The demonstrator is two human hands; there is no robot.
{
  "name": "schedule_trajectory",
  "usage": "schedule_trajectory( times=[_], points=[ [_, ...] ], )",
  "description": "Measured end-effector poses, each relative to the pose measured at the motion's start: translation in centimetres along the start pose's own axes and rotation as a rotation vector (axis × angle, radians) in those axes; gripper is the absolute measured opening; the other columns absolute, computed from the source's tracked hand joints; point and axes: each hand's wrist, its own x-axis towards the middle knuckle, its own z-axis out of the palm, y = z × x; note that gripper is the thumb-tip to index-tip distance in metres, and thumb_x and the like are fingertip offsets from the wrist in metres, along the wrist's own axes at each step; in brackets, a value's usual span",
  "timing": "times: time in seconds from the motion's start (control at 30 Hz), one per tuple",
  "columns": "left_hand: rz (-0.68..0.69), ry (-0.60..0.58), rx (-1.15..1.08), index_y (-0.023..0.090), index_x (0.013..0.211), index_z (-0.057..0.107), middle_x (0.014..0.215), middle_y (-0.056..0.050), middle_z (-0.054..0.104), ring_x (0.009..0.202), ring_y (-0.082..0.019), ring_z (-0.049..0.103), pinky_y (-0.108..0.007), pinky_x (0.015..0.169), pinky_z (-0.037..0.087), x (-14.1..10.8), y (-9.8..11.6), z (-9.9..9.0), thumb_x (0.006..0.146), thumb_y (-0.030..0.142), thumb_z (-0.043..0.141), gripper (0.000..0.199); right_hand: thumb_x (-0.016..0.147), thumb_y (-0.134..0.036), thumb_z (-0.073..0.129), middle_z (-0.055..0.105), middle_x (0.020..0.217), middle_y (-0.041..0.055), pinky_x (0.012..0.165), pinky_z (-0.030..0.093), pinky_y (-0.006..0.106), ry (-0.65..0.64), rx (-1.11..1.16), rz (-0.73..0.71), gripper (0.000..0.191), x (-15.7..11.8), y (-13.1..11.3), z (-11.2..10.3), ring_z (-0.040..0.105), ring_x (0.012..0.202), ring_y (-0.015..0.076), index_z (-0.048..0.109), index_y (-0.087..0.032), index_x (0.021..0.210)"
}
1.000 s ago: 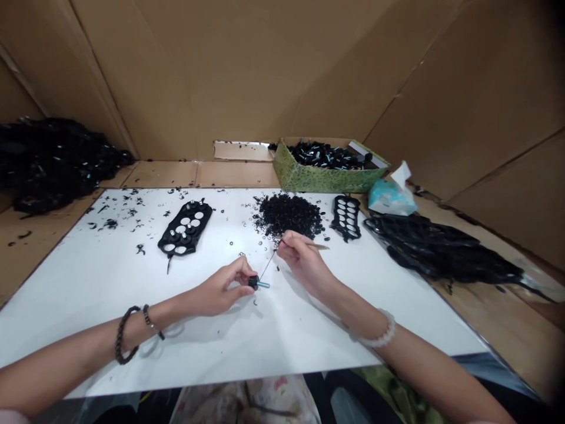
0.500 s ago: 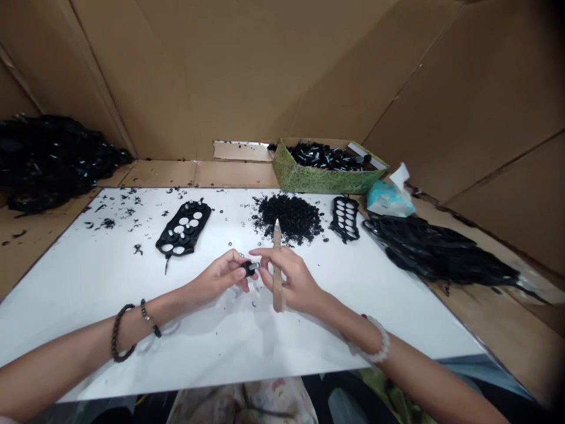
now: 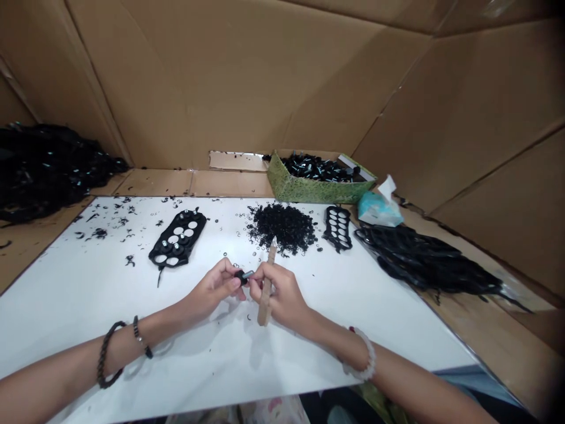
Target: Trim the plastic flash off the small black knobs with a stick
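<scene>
My left hand [image 3: 222,283] pinches a small black rubber part [image 3: 241,276] from which a silvery metal stud [image 3: 248,274] sticks out to the right. Beside it, my right hand [image 3: 282,292] has its fingertips at the stud's end; whether they touch it I cannot tell. Held in that same hand is a slim tool with a brown handle and a pointed metal tip [image 3: 267,288], tip facing away from me. Left of my hands lies a black sheet with round holes [image 3: 188,238], several studded parts still in it. A heap of small black rings [image 3: 282,227] lies beyond my hands.
A green patterned box [image 3: 318,191] of studded parts stands at the back, beside a tissue pack [image 3: 380,209]. An emptied holed sheet [image 3: 338,228] and stacked black sheets [image 3: 424,259] lie right. A black pile [image 3: 48,171] sits far left; scraps dot the white table [image 3: 185,365].
The right hand's fingers, spread near the stud before, have drawn together at its end. The camera view has shifted slightly. The left hand still holds the black part.
</scene>
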Motion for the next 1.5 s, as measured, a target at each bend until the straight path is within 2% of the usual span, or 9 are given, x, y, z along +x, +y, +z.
schedule_trajectory(
  times=[0.17, 0.33, 0.47, 0.6, 0.8, 1.0, 1.23, 1.33, 1.5],
  points=[
    [0.047, 0.082, 0.091, 0.021, 0.083, 0.038, 0.077, 0.001, 0.050, 0.073, -0.012, 0.050, -0.027, 0.071, 0.038, -0.2, 0.0, 0.4, 0.081, 0.041, 0.054, 0.026, 0.079, -0.031, 0.052, 0.046, 0.053, -0.0045, 0.047, 0.030, 0.021, -0.092, 0.294, 0.156, 0.021, 0.1, 0.2, -0.1, 0.035, 0.046, 0.0073, 0.044, -0.019, 0.064],
    [0.148, -0.006, 0.366, 0.020, 0.088, 0.044, 0.088, -0.003, 0.047, 0.076, -0.014, 0.043, -0.029, 0.071, 0.036, -0.6, -0.1, 0.2, 0.085, 0.037, 0.048, 0.018, 0.074, -0.035, 0.060, 0.045, 0.059, -0.0035, 0.051, 0.031, 0.021, -0.034, 0.582, 0.366, 0.026, 0.9, 0.3, -1.2, 0.038, 0.053, 0.0081, 0.046, -0.017, 0.062],
    [0.120, -0.092, 0.194, 0.020, 0.087, 0.040, 0.089, -0.003, 0.048, 0.077, -0.014, 0.043, -0.028, 0.072, 0.035, -0.5, -0.2, -0.2, 0.086, 0.037, 0.049, 0.019, 0.073, -0.034, 0.061, 0.043, 0.057, -0.0044, 0.051, 0.029, 0.021, -0.037, 0.699, 0.424, 0.024, 1.4, 0.4, -2.0, 0.036, 0.053, 0.0079, 0.048, -0.017, 0.063],
    [0.034, -0.092, -0.042, 0.021, 0.086, 0.038, 0.089, -0.003, 0.055, 0.076, -0.012, 0.046, -0.027, 0.073, 0.034, -0.1, 0.0, -0.5, 0.085, 0.039, 0.051, 0.023, 0.074, -0.040, 0.060, 0.039, 0.054, -0.0052, 0.048, 0.026, 0.021, -0.030, 0.538, 0.355, 0.026, 1.2, 0.8, -1.8, 0.032, 0.049, 0.0076, 0.051, -0.017, 0.066],
    [0.022, -0.077, -0.032, 0.020, 0.086, 0.042, 0.084, -0.003, 0.057, 0.074, -0.013, 0.047, -0.027, 0.071, 0.034, 0.0, 0.1, -0.5, 0.085, 0.045, 0.048, 0.026, 0.084, -0.036, 0.048, 0.044, 0.051, -0.0056, 0.050, 0.032, 0.024, -0.041, 0.167, 0.085, 0.026, 0.5, 1.0, -1.0, 0.038, 0.046, 0.0085, 0.061, -0.017, 0.097],
    [0.017, -0.044, -0.039, 0.021, 0.085, 0.041, 0.074, 0.001, 0.051, 0.071, -0.013, 0.045, -0.026, 0.070, 0.032, 0.0, -0.3, -0.6, 0.083, 0.046, 0.050, 0.026, 0.082, -0.023, 0.052, 0.061, 0.055, -0.0033, 0.066, 0.035, 0.030, -0.004, -0.106, -0.156, 0.024, 0.0, 0.4, -0.4, 0.052, 0.050, 0.0101, 0.063, -0.018, 0.103],
    [0.001, -0.028, -0.038, 0.021, 0.082, 0.039, 0.075, 0.001, 0.052, 0.072, -0.013, 0.045, -0.026, 0.071, 0.033, -0.2, -0.1, -0.3, 0.083, 0.046, 0.050, 0.027, 0.082, -0.030, 0.054, 0.059, 0.051, -0.0029, 0.057, 0.038, 0.026, 0.036, 0.152, 0.014, 0.018, 0.2, 0.7, 0.4, 0.047, 0.045, 0.0090, 0.068, -0.019, 0.082],
    [-0.012, 0.004, -0.040, 0.022, 0.084, 0.039, 0.074, 0.002, 0.052, 0.072, -0.012, 0.046, -0.025, 0.069, 0.034, -0.3, -0.2, -0.3, 0.084, 0.045, 0.050, 0.026, 0.076, -0.028, 0.058, 0.052, 0.048, -0.0039, 0.052, 0.037, 0.023, 0.090, 0.183, 0.050, 0.014, 0.2, 0.5, 0.5, 0.044, 0.045, 0.0084, 0.061, -0.017, 0.067],
    [-0.052, 0.032, -0.058, 0.022, 0.085, 0.038, 0.075, 0.002, 0.052, 0.071, -0.012, 0.046, -0.024, 0.066, 0.035, -0.3, -0.3, -0.1, 0.082, 0.044, 0.053, 0.026, 0.074, -0.023, 0.054, 0.048, 0.047, -0.0065, 0.049, 0.036, 0.020, 0.094, 0.195, 0.046, 0.012, 0.0, 0.2, 0.8, 0.041, 0.043, 0.0064, 0.049, -0.018, 0.064]
  ],
)
